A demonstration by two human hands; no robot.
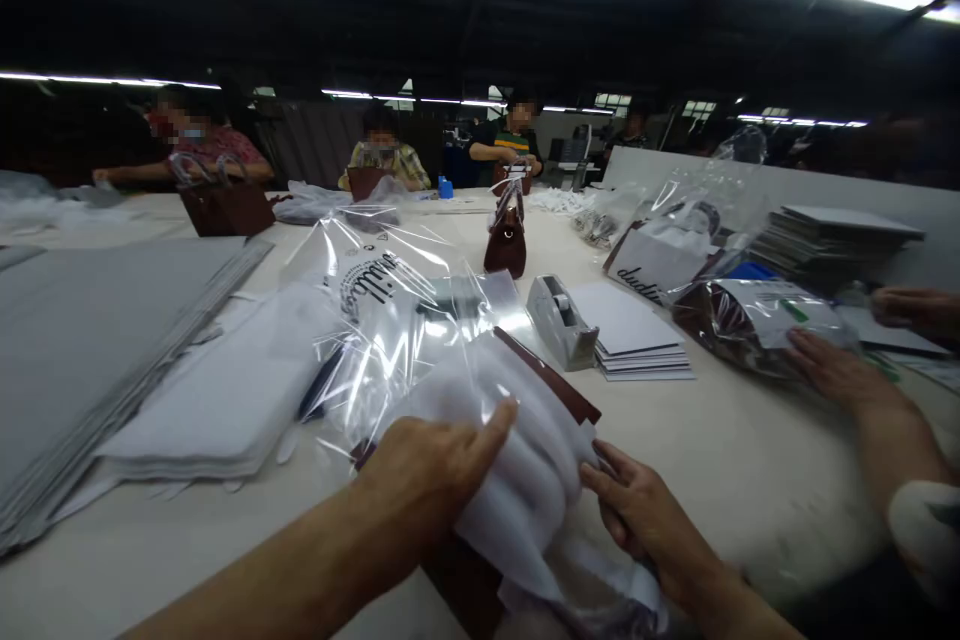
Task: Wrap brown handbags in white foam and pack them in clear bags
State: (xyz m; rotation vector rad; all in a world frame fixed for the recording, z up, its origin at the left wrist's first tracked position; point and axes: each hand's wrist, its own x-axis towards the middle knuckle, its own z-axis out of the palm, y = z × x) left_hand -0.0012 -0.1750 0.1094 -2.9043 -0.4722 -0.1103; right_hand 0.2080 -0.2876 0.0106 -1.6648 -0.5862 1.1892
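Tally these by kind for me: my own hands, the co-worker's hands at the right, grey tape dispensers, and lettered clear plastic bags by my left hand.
Left hand and right hand: 2
Co-worker's hands: 2
Grey tape dispenser: 1
Lettered clear plastic bag: 1
Total: 6

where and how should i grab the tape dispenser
Probably grip the tape dispenser across its narrow body at the near end, the right hand coming from above: it stands upright, and the stack of white sheets sits close on its right, leaving little room there.
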